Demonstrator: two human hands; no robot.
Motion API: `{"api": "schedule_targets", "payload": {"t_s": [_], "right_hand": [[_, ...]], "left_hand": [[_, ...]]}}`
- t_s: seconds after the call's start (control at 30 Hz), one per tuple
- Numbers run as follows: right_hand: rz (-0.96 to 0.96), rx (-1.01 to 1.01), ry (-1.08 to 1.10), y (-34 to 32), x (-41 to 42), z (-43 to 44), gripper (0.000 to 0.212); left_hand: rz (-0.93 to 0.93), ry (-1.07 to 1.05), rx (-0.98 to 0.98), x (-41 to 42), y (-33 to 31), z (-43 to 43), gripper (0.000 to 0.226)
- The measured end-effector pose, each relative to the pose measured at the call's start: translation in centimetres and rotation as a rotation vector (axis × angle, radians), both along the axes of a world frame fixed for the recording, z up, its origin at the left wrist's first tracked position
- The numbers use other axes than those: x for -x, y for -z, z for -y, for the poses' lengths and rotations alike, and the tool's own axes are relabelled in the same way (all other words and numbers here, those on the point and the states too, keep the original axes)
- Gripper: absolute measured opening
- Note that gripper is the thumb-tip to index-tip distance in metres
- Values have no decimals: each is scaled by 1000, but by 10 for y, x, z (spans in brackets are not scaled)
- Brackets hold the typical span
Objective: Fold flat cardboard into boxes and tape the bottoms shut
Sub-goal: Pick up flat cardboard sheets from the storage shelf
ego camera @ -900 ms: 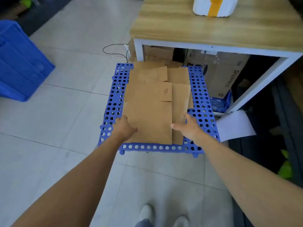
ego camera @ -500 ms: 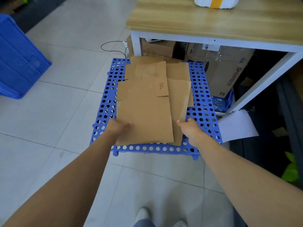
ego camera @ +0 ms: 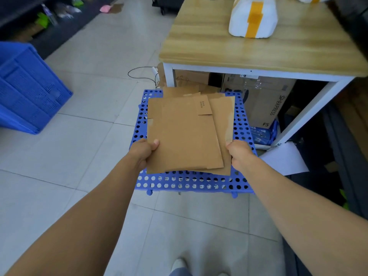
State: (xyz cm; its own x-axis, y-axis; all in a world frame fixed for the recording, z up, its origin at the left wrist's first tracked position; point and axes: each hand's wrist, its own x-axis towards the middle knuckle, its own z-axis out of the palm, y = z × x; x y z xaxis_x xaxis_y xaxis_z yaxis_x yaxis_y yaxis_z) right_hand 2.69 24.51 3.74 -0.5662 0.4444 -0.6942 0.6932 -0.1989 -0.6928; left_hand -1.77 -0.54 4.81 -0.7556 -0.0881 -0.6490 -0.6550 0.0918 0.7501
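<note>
A flat brown cardboard sheet [ego camera: 183, 134] is raised off the stack, its near edge lifted above the blue perforated pallet [ego camera: 191, 183]. My left hand [ego camera: 144, 152] grips its near left edge with the thumb on top. My right hand [ego camera: 238, 153] grips the near right edge, where a second flat sheet [ego camera: 224, 116] lies just under the top one; I cannot tell whether that one is held too. More flat cardboard [ego camera: 179, 91] lies at the far end of the pallet.
A wooden table [ego camera: 258, 46] with white legs stands behind the pallet, with white foam parcels [ego camera: 253, 20] taped in yellow on top. Cardboard cartons [ego camera: 264, 102] sit under it. A blue crate [ego camera: 25, 90] stands at the left. A white sheet [ego camera: 284, 162] lies on the floor at the right.
Both hands have closed on the cardboard's near edges and lifted it toward me off the pallet. The camera has risen, showing more of the table.
</note>
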Motion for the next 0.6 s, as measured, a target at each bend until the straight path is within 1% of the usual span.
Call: {"api": "schedule_targets", "payload": {"t_s": [0.17, 0.27, 0.3, 0.43, 0.53, 0.6], "right_hand": [[-69, -44, 10, -74, -16, -13, 29], [-120, -65, 28, -119, -29, -27, 20], [-146, -60, 44, -139, -36, -29, 17], [-229, -78, 116, -207, -61, -48, 16], [-280, -150, 169, -242, -79, -64, 33], [-299, -202, 217, -269, -98, -68, 31]], "left_hand": [[-94, 37, 4, -7, -74, -8, 13], [-161, 70, 10, -11, -127, -17, 4], [-186, 90, 17, -13, -146, -21, 4], [-294, 185, -12, -16, -218, -43, 18], [-352, 257, -60, -16, -259, -64, 19], [-380, 304, -91, -18, -279, -80, 12]]}}
